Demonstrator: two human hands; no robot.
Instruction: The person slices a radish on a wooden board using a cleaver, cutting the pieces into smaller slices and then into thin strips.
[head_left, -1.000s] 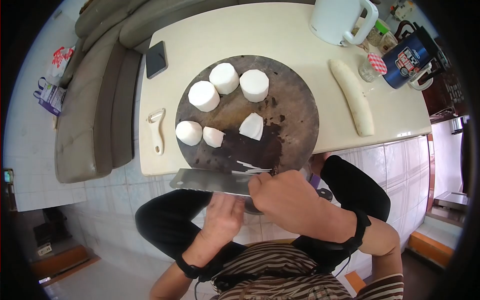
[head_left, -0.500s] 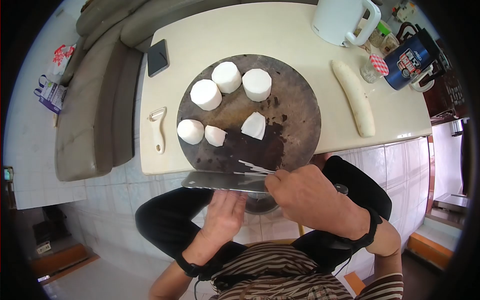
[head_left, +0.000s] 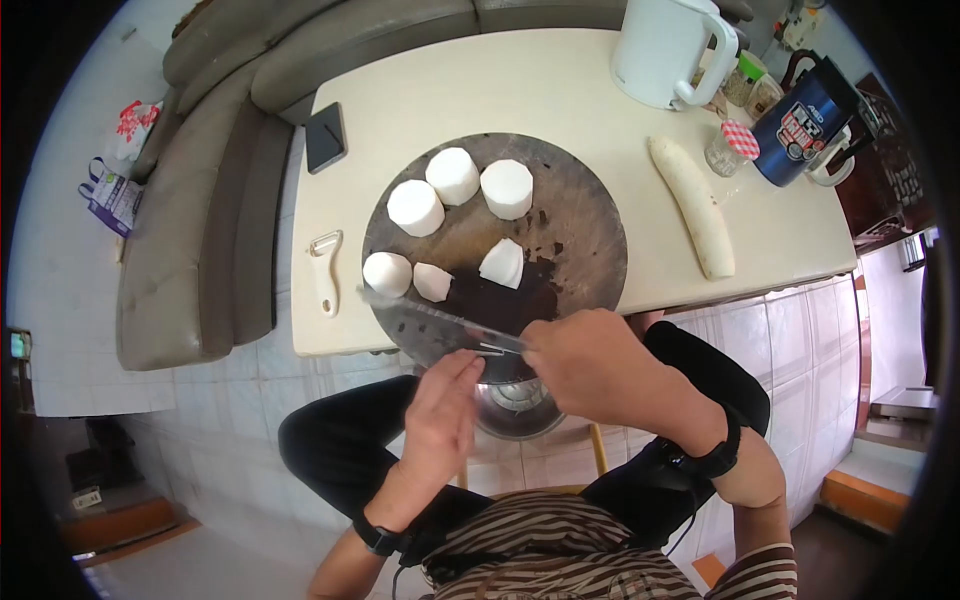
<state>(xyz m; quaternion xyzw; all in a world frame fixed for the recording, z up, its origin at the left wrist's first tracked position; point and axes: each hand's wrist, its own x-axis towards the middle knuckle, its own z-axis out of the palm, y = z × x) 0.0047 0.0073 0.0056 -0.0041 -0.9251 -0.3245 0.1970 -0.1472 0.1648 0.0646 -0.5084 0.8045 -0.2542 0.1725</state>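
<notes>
My right hand (head_left: 590, 370) grips the handle of a cleaver (head_left: 430, 325), whose blade lies tilted over the near edge of a round dark cutting board (head_left: 580, 230). My left hand (head_left: 445, 415) is just under the blade, its fingertips touching the metal beside a few thin white slices (head_left: 490, 348). A metal bowl (head_left: 520, 405) sits below both hands, between my knees. On the board lie three thick white radish rounds (head_left: 452, 176), a smaller round (head_left: 387, 274) and two cut wedges (head_left: 503, 264).
A whole peeled radish (head_left: 692, 205) lies right of the board. A peeler (head_left: 326, 270) and a phone (head_left: 326, 137) lie to its left. A white kettle (head_left: 665, 45), a blue jug (head_left: 800, 120) and a jar (head_left: 728, 148) stand at the back right. A cushioned bench (head_left: 200, 230) runs along the table's left.
The cleaver has swung from level at the table's edge to a tilt over the board's near rim. The metal bowl has come into view. My left fingers moved up to the blade.
</notes>
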